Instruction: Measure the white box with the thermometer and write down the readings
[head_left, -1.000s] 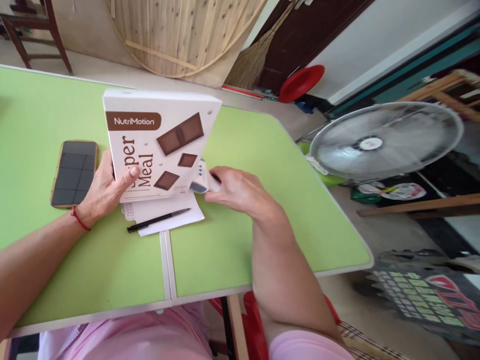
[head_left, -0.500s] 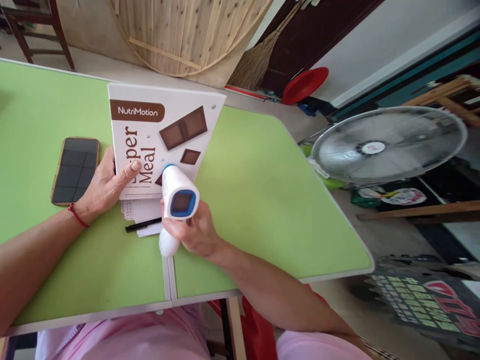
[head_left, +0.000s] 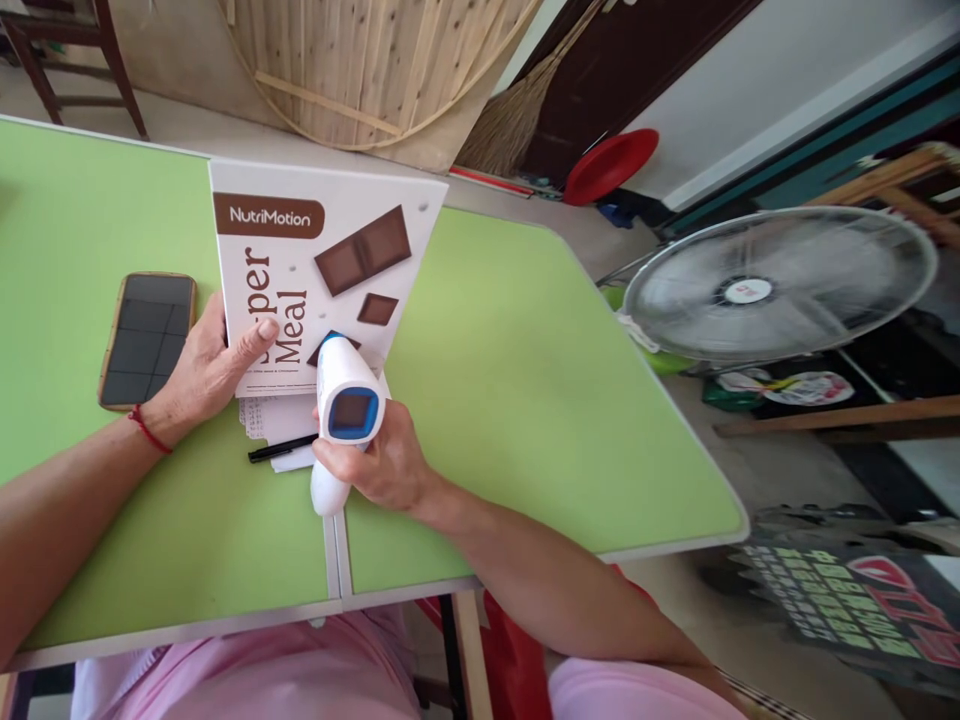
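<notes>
Smooth plastic thermometer [head_left: 343,370]; matt cardboard box [head_left: 307,268]; glossy phone screen [head_left: 148,340]; smooth tabletop [head_left: 525,400].

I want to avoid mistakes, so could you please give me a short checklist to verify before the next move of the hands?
1. Box supported: ok, the left hand grips its left side, thumb on the front.
2. Handheld device secure: ok, the right hand is wrapped around its handle.
3. Device aimed at the box: ok, its far end faces the lower front.
4. Gap between device and box: cannot tell from this angle.
5. Screen readable: not ok, it looks dark and I can make out no digits.
6. Pen fully visible: not ok, the device hides one end.
</notes>
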